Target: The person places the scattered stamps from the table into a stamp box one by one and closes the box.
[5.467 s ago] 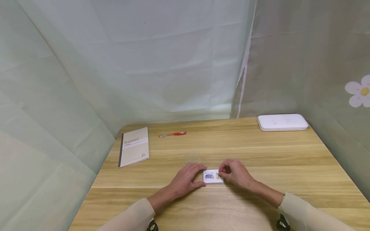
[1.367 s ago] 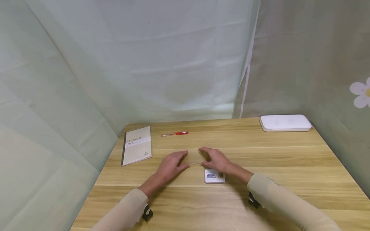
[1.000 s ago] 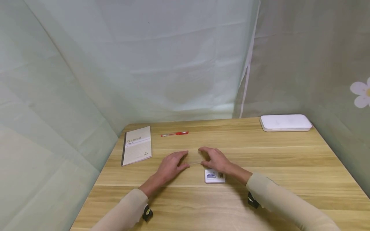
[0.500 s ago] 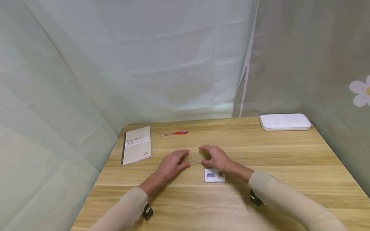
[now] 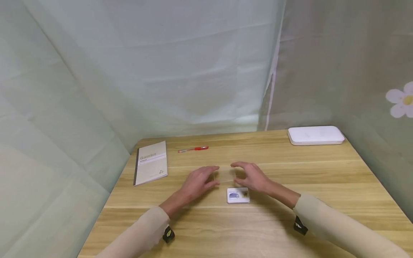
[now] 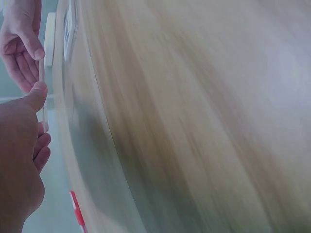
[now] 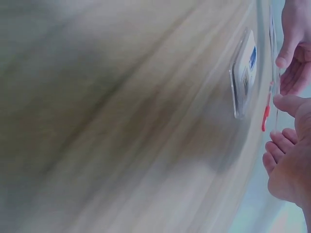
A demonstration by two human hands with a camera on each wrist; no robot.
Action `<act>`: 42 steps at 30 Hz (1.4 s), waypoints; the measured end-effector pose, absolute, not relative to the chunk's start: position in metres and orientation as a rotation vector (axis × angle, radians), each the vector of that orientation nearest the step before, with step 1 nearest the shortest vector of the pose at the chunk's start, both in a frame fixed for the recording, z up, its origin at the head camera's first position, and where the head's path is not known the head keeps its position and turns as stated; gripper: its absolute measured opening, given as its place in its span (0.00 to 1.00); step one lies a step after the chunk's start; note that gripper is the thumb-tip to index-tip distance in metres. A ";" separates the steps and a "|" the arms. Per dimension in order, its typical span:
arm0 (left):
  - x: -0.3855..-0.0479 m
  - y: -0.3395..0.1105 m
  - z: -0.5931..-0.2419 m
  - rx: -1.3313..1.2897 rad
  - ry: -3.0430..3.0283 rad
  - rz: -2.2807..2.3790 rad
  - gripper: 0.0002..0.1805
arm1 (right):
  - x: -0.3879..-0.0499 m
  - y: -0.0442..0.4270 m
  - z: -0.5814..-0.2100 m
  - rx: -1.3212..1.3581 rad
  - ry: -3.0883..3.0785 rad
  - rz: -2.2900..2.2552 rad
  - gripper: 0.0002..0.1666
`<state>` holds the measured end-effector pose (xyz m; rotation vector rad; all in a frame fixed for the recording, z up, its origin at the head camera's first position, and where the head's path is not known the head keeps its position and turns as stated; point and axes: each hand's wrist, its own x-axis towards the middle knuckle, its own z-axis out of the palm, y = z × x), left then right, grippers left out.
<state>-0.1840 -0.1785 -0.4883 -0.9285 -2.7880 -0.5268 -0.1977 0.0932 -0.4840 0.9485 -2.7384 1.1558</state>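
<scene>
A thin clear plastic cover [image 5: 225,174] is held above the table between both hands. My left hand [image 5: 199,182] pinches its left side, thumb at the near edge and fingers at the far edge. My right hand [image 5: 255,177] grips the opposite side the same way. In the left wrist view the cover [image 6: 43,73] appears edge-on, raised off the wood. Just in front of the hands a small white tray with two stamp-like pictures [image 5: 238,195] lies flat on the table. The right wrist view shows this tray [image 7: 244,73] with a clear rim.
A notebook marked "Gambit" [image 5: 150,163] lies at the back left of the wooden table [image 5: 200,229]. Beside it is a red pen [image 5: 193,149]. At the back right sits a white case [image 5: 316,135]. Cloth curtains [image 5: 200,71] hang behind and along the sides.
Both hands have left the white tray, where they were at first, and taken hold of the clear cover behind it. In the last half second they have shifted rightward with the cover.
</scene>
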 end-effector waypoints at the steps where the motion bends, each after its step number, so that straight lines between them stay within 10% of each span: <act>1: -0.183 -0.177 -0.488 -0.934 -2.792 -0.519 0.32 | -0.196 0.096 -0.484 0.954 -2.735 1.154 0.32; 42: -0.146 -0.148 -0.511 -1.189 -2.635 -0.598 0.35 | -0.134 0.139 -0.500 0.860 -2.743 1.202 0.37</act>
